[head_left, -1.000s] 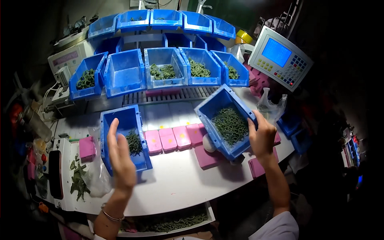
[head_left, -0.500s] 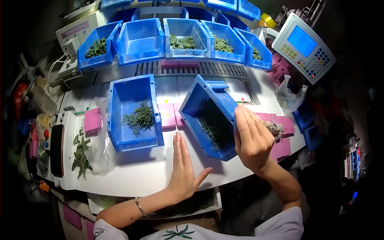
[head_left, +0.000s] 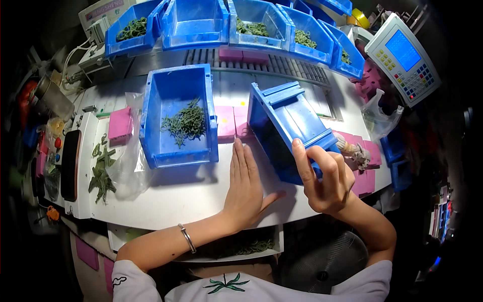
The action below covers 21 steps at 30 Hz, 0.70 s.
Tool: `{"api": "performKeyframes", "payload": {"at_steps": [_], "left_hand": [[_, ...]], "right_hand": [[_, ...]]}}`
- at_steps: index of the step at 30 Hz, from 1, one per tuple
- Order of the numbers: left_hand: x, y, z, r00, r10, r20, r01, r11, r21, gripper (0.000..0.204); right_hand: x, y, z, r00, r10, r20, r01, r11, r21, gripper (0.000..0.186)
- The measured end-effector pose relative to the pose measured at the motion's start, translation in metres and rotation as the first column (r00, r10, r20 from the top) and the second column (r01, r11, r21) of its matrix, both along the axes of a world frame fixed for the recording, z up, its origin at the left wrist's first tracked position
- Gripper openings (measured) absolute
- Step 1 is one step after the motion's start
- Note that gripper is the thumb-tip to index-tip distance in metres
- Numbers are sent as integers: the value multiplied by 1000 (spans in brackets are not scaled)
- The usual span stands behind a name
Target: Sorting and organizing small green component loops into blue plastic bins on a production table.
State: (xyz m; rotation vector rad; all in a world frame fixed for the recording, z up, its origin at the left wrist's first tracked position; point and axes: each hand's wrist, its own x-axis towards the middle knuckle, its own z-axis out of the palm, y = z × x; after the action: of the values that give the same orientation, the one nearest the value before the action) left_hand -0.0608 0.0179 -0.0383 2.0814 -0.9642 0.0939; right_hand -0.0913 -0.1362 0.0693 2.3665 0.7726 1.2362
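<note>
My right hand [head_left: 328, 183] grips the rim of a blue plastic bin [head_left: 298, 113], which is tipped steeply to the left so that its outer side shows. The inside of this bin is dark and its contents are mostly hidden. Flat and open, my left hand [head_left: 244, 189] points its fingers away from me, just left of the tipped bin and close to the pink blocks [head_left: 225, 123]. To its left, a second blue bin [head_left: 173, 85] stands on the white table, holding a loose pile of dark green curled leaves [head_left: 186, 122].
Several blue bins [head_left: 195, 25] with green leaves line the back, one without. A scale display [head_left: 402, 55] stands at right. A clear bag [head_left: 128, 171], flat green leaves [head_left: 102, 176] and a white device [head_left: 83, 166] lie at left. Below the table edge is an open drawer [head_left: 279, 239].
The right-hand bin has been tipped further over to the left, turning its opening out of sight and its outer side into view. The whole scene sits higher because the view has shifted.
</note>
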Motion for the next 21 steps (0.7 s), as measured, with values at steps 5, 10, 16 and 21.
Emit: {"api": "performKeyframes", "payload": {"at_steps": [5, 10, 16, 21], "left_hand": [[2, -4, -2, 999, 29, -30, -30, 999, -26, 115], [2, -7, -1, 998, 58, -40, -60, 997, -56, 118], [0, -9, -7, 995, 93, 26, -91, 994, -53, 120], [-2, -7, -6, 993, 111, 47, -106, 990, -94, 116]], "right_hand": [[-6, 5, -6, 1000, 25, 5, -25, 998, -66, 35], [-13, -1, -21, 998, 68, 16, -67, 995, -70, 33], [-18, -5, -25, 994, 106, 35, -100, 986, -134, 29], [-19, -8, -22, 990, 127, 68, -116, 982, -147, 26]]}}
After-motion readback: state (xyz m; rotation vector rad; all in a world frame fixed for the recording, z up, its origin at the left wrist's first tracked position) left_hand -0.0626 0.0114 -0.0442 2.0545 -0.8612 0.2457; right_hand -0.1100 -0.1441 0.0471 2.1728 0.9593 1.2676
